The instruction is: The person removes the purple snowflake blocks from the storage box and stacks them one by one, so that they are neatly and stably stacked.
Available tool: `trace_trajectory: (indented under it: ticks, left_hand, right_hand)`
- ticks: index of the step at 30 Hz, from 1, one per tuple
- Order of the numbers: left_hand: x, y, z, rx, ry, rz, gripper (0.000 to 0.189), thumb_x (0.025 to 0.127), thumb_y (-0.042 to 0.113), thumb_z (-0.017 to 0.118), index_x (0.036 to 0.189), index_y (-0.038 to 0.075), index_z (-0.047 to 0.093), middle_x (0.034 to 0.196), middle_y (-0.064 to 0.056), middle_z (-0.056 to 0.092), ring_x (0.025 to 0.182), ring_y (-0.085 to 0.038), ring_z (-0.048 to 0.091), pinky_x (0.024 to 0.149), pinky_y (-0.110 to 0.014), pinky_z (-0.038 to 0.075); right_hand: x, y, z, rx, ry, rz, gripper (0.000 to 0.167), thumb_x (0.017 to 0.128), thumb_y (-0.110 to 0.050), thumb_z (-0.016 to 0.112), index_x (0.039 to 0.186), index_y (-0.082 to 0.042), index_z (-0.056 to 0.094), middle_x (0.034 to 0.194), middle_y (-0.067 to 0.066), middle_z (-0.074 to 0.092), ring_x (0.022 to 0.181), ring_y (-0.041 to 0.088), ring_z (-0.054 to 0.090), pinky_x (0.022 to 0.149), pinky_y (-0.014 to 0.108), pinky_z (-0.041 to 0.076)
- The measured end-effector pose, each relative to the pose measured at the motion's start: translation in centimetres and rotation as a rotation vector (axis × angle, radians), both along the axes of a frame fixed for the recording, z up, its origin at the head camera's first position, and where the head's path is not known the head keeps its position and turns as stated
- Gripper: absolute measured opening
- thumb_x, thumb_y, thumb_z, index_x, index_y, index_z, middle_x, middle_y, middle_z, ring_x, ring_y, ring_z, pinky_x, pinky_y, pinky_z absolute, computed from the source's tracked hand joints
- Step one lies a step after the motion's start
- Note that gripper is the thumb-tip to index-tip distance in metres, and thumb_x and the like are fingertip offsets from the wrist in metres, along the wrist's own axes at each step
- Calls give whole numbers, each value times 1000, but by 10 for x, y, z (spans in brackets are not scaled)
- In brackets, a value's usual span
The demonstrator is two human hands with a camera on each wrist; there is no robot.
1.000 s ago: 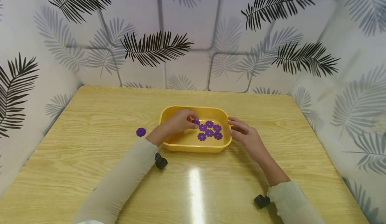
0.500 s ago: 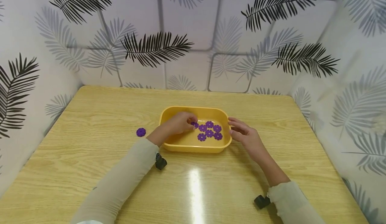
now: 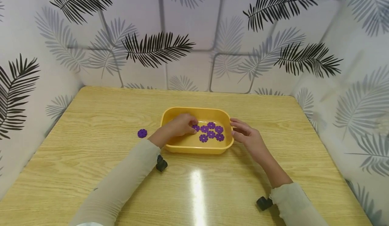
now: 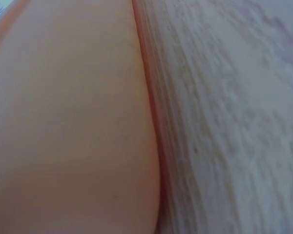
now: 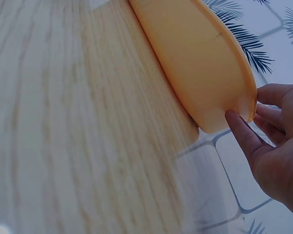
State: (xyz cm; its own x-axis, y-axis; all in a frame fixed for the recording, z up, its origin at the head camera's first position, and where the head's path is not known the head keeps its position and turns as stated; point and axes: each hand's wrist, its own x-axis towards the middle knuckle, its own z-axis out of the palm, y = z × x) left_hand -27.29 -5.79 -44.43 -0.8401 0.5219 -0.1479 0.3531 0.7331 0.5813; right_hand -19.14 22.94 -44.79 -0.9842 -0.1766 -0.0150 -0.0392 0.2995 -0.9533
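A yellow plastic bin (image 3: 194, 150) sits on the table, with several purple snowflake discs (image 3: 211, 134) lying flat in its right half. Reaching over the near left rim, my left hand (image 3: 179, 125) pinches one snowflake disc (image 3: 196, 128) close over the bin floor, left of the others; its fingers partly cover that disc. At the right end of the bin, my right hand (image 3: 250, 139) touches the outside with spread, relaxed fingers. The right wrist view shows its thumb (image 5: 241, 130) against the end wall and the other fingertips at the rim.
Another purple snowflake disc (image 3: 142, 133) lies on the wooden table (image 3: 91, 145), left of the bin. Leaf-patterned walls (image 3: 194, 67) stand behind and at both sides. In the left wrist view, the blurred bin wall (image 4: 73, 122) fills the left half.
My left hand has drawn slightly left and toward me, bringing the pinched snowflake disc with it, apart from the others. The right hand and bin have stayed put.
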Motion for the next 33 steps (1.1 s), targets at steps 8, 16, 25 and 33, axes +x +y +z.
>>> trace_trajectory:
  ticks: [8,16,25,33]
  left_hand:
    - [0,1,1,-4,-19,2,29,92,16,75,118,4,71,114,-9,68,102,-21,58,101,-36,49]
    - [4,1,4,17,-19,-14,23,92,15,75,112,9,67,109,-7,67,101,-22,58,97,-36,50]
    - [4,0,4,-67,30,-20,25,94,26,73,118,20,67,103,-2,67,94,-19,58,89,-37,47]
    - [5,0,4,-87,14,-26,32,93,29,75,122,16,69,108,-2,68,97,-18,58,91,-37,48]
  right_hand:
    - [0,2,-1,-6,3,3,45,100,-26,65,141,-12,59,156,-4,45,134,27,50,93,18,51]
    - [1,3,-2,-2,-1,3,45,99,-27,66,141,-13,59,156,-4,45,134,27,50,93,17,51]
    - [1,4,-1,-8,2,-2,45,99,-27,66,141,-12,59,156,-5,45,134,27,51,93,18,51]
    - [0,4,-2,0,-2,7,45,100,-28,65,142,-13,59,156,-5,45,135,27,50,93,18,51]
